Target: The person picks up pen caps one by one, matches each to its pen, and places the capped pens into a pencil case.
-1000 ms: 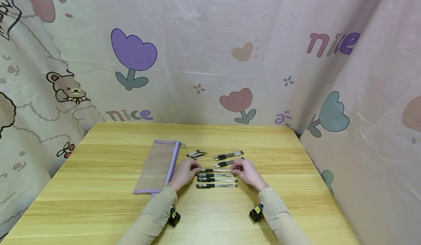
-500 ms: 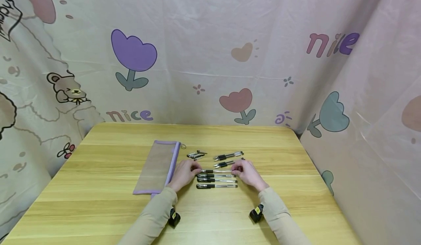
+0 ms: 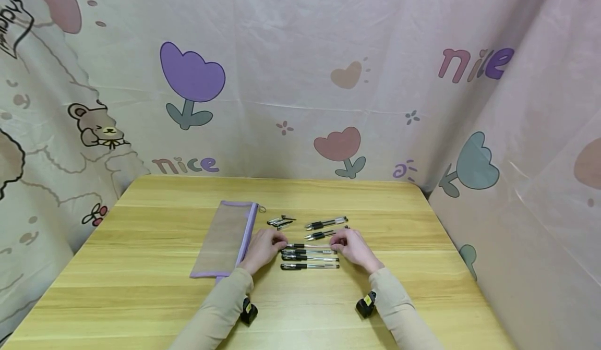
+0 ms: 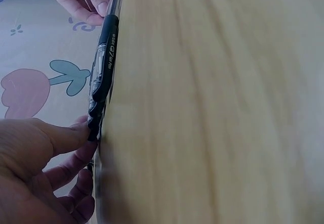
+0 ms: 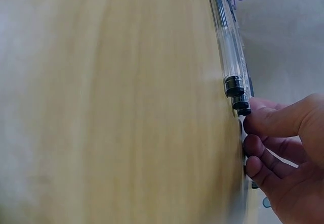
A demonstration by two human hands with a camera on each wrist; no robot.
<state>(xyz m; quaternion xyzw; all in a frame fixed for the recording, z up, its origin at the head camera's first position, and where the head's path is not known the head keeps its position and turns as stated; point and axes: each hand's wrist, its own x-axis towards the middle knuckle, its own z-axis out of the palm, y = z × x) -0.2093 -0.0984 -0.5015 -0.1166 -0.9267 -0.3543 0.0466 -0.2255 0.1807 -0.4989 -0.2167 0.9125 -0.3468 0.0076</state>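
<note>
Two hands (image 3: 265, 246) (image 3: 351, 246), pen (image 3: 307, 245) between

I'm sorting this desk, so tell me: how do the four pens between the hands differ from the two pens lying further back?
The four pens lie level and parallel in a neat stack of rows; the two pens further back lie slanted. The left hand and right hand touch the ends of the four-pen row; the back pair lies untouched. Both groups are clear-barrelled pens with black grips, resting on the wooden table.
</note>
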